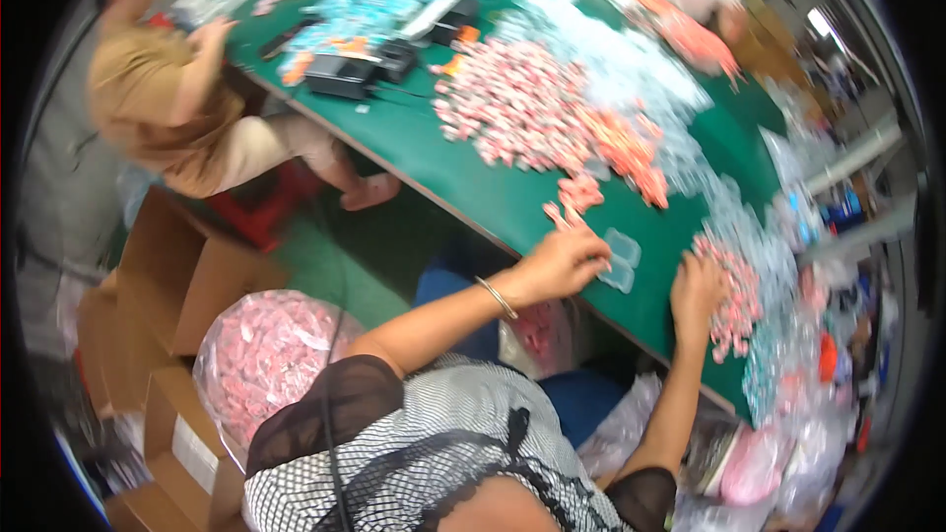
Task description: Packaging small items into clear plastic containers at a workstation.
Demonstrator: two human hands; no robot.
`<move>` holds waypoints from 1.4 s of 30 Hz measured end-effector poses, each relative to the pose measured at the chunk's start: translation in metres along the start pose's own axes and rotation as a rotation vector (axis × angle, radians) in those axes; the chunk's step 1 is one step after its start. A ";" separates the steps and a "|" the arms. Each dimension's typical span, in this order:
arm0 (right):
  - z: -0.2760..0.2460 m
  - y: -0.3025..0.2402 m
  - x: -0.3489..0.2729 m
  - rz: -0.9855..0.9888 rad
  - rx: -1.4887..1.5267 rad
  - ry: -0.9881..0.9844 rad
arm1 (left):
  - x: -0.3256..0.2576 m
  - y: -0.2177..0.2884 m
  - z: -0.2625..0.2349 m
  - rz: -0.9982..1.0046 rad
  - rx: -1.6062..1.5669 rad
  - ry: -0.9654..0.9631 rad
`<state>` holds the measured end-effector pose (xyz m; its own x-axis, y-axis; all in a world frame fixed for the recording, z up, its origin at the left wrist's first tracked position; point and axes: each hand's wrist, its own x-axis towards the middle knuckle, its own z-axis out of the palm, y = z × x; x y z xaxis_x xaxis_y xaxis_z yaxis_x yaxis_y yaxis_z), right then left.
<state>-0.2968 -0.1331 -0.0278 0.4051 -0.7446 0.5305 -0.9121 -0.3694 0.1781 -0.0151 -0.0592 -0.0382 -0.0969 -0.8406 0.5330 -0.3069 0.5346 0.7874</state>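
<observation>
Clear plastic pouches lie near the green table's front edge, the left hand pressing fingers on them, the right hand loosely curled against pink packets, bare green between the heaps.

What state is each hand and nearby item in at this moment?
left hand: palm down, fingers curled on the clear plastic shells
clear plastic shells: empty, flat on the green table
right hand: resting against a small pink pile
clear bag of pink pieces: full, beside the cardboard boxes
</observation>
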 end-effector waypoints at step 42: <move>-0.042 -0.090 0.041 -0.115 0.654 -0.167 | -0.004 0.010 0.009 0.027 0.438 -0.114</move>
<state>-0.2005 -0.1069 0.0124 0.5492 -0.7370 0.3939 -0.6581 -0.6720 -0.3397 -0.0259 -0.0513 -0.0350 -0.2065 -0.8440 0.4950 -0.6721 0.4900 0.5552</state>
